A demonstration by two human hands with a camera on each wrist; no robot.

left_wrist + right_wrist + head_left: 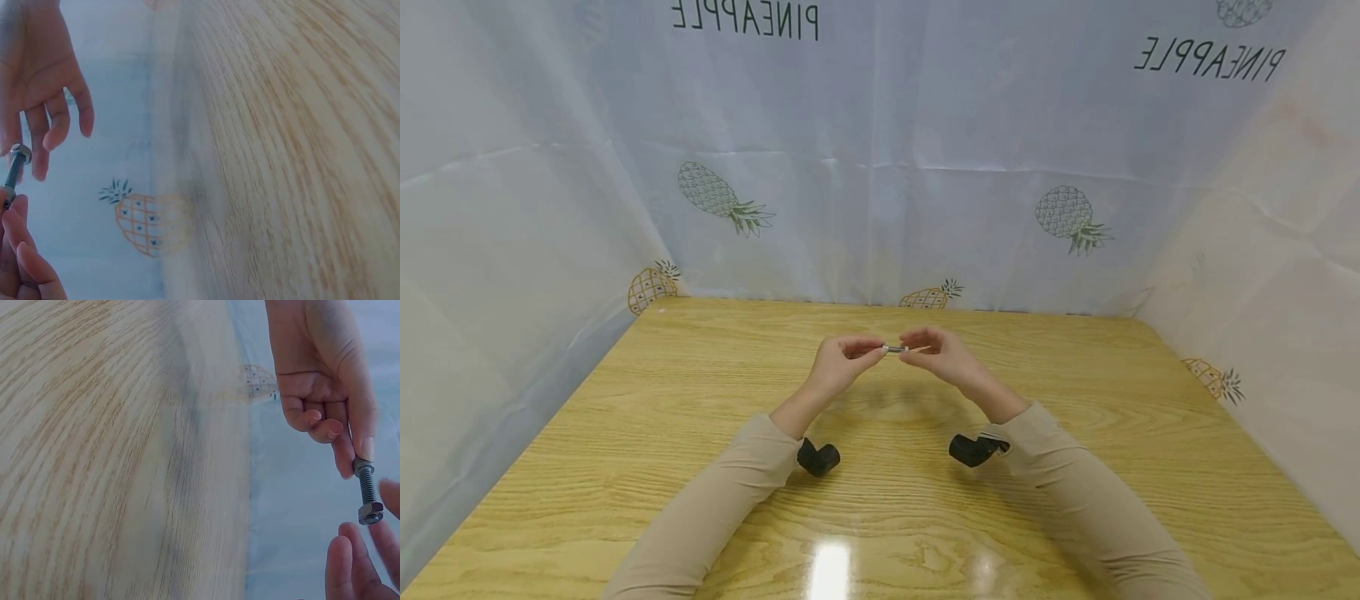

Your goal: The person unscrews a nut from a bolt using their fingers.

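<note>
A metal bolt (895, 349) is held up above the table, level between both hands in the head view. My left hand (844, 365) pinches its head end between thumb and fingers. A hex nut (370, 511) sits on the threads near the bolt's other end, as the right wrist view shows. My right hand (946, 360) is around that nut end, thumb and fingers spread apart, and no firm grip shows. In the left wrist view the right hand's fingers hang beside the nut; whether a fingertip touches it I cannot tell.
The wood-grain table (880, 517) lies under both hands. A pale curtain (880, 233) printed with pineapples hangs behind it and along both sides. Black wrist devices (818, 458) stick out from the beige sleeves.
</note>
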